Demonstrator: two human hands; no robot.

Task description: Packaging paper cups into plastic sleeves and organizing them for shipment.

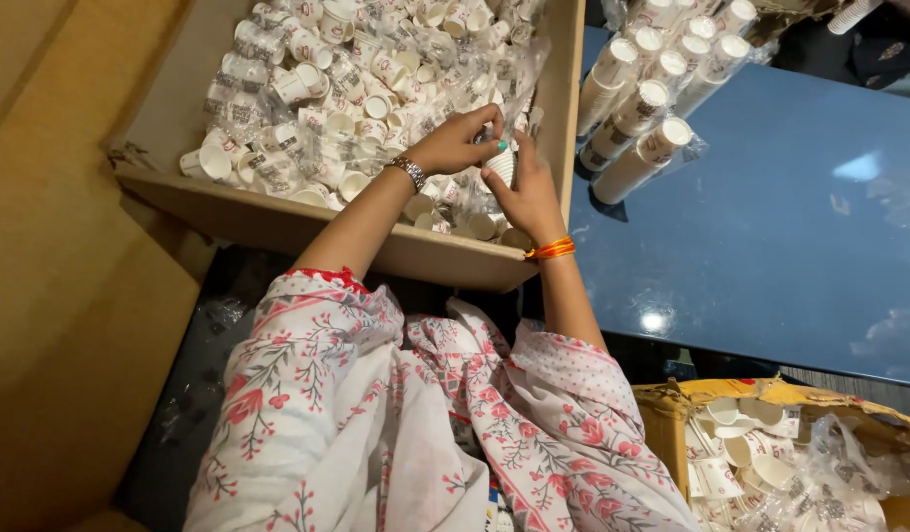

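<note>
Our floral sleeves point(376, 424) lead up; left hand point(455, 143) and right hand point(524, 192) both pinch one paper cup point(501, 166) above one cardboard box point(307, 222), beside the blue table point(770, 236).

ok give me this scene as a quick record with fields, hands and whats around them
left hand: fingers pinching the top of a small stack of paper cups
right hand: gripping the same stack from the side
left wrist: metal watch
right wrist: orange thread band
under hands: cardboard box full of loose paper cups
right of box: bagged cup stacks on a blue table
lower right: second box with cups
</note>
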